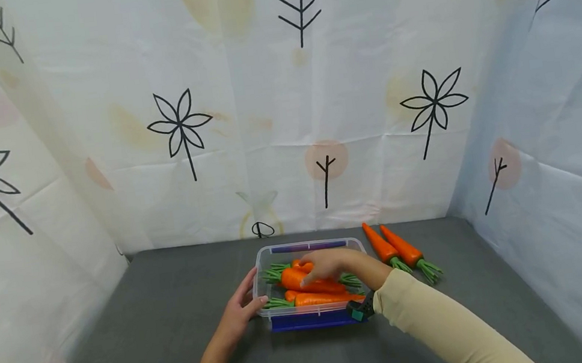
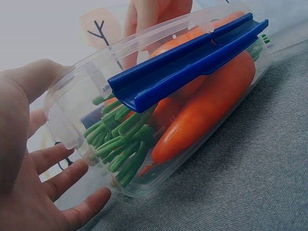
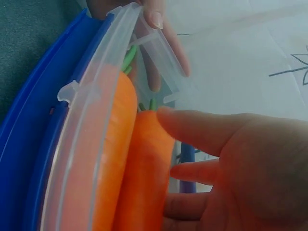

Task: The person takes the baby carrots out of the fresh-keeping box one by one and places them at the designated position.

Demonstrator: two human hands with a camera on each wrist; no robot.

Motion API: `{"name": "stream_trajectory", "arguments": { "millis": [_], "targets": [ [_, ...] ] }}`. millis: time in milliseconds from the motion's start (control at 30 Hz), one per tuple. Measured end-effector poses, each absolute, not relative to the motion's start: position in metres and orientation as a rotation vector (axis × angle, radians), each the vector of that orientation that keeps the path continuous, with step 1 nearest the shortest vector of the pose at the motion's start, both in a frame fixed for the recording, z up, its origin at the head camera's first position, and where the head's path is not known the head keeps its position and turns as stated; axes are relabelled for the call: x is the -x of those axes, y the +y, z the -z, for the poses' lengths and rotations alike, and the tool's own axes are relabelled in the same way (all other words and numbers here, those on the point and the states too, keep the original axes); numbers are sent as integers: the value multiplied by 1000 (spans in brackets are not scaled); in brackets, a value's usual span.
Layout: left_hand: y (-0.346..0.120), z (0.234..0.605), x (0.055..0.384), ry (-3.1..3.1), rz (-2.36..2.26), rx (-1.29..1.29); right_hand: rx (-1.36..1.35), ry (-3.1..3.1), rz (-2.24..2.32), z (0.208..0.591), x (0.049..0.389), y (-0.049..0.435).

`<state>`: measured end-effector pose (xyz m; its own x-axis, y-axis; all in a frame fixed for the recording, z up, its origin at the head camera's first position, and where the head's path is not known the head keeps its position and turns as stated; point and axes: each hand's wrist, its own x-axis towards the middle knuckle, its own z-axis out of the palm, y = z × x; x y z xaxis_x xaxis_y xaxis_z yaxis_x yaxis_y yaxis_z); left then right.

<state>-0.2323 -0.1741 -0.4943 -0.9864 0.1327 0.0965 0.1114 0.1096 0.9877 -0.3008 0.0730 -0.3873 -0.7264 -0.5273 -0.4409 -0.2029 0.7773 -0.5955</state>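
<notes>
Clear box on the grey bench, open at the top, blue clip hanging along the near side. Several orange carrots inside, exact count uncertain: a front carrot along the near wall, a middle carrot just behind it, more orange and green partly hidden. Two loose carrots lie side by side on the bench, right of the box, tips away from the person.

Left hand at the box's left end: thumb at the rim, fingers spread against the outside, apparently bracing it. Right hand down inside, thumb touching the middle carrot, other fingers apart along its far side; cannot tell whether they clamp it.

Step in hand, my reading: placing or adjusting that carrot. Next move seems to call for a settled carrot, then fingers lifted clear of the rim, box held steady.
</notes>
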Motion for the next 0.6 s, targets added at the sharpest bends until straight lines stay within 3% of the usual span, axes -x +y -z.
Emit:
{"name": "stream_trajectory", "arguments": {
  "millis": [300, 600],
  "targets": [
    [-173, 492, 232, 2313, -2072, -270, 683, 2468, 592, 389, 299, 73],
    [-173, 492, 232, 2321, -2068, -244, 574, 2504, 753, 391, 297, 71]
  ]
}}
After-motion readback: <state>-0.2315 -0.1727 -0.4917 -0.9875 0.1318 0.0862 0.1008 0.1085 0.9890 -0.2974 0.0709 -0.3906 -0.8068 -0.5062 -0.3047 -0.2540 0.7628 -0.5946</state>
